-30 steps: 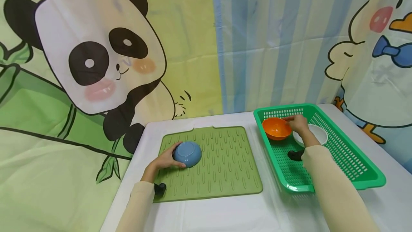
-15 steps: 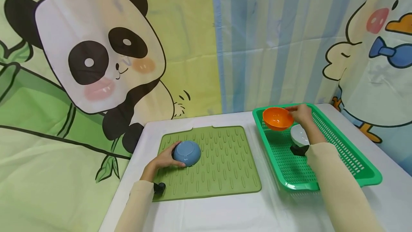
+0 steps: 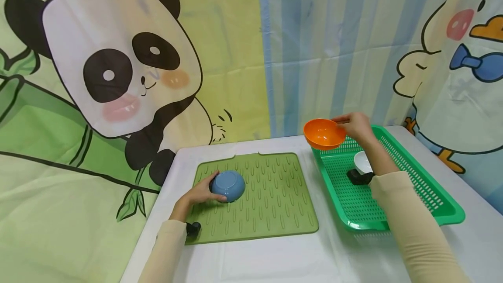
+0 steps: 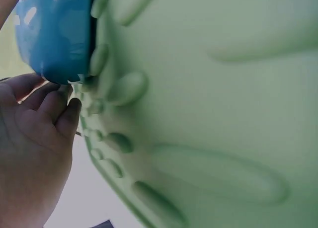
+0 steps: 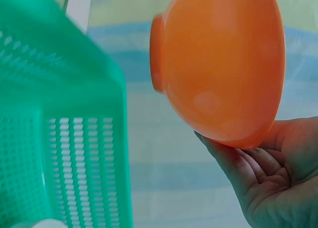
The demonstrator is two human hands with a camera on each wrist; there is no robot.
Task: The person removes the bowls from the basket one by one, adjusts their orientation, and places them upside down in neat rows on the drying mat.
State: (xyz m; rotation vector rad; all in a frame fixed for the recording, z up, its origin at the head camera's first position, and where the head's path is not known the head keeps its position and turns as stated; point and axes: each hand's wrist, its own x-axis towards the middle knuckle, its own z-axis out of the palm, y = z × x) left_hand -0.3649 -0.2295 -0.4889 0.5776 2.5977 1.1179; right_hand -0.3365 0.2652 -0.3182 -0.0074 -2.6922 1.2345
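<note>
A blue bowl [image 3: 229, 185] lies upside down on the green ribbed drying mat [image 3: 271, 204]. My left hand [image 3: 200, 192] grips its left side, thumb toward me and fingers at the far side; in the left wrist view the fingers reach the blue bowl's [image 4: 57, 34] rim, low by the mat. My right hand [image 3: 355, 126] pinches the right rim of an orange bowl [image 3: 323, 135], held mouth up over the far left corner of the green basket [image 3: 334, 200]. From the right wrist, the orange bowl [image 5: 218, 64] shows above the basket's rim, thumb on its outer wall.
Inside the basket sits a white bowl [image 3: 362, 163], partly hidden by my right wrist. The white table [image 3: 251, 259] carries the mat at left and the basket at right. A printed curtain [image 3: 232, 56] with a panda and a duck hangs right behind the table.
My right hand has lifted the orange bowl up out of the basket and moved it left over the basket's far corner. The left hand and blue bowl have stayed in place.
</note>
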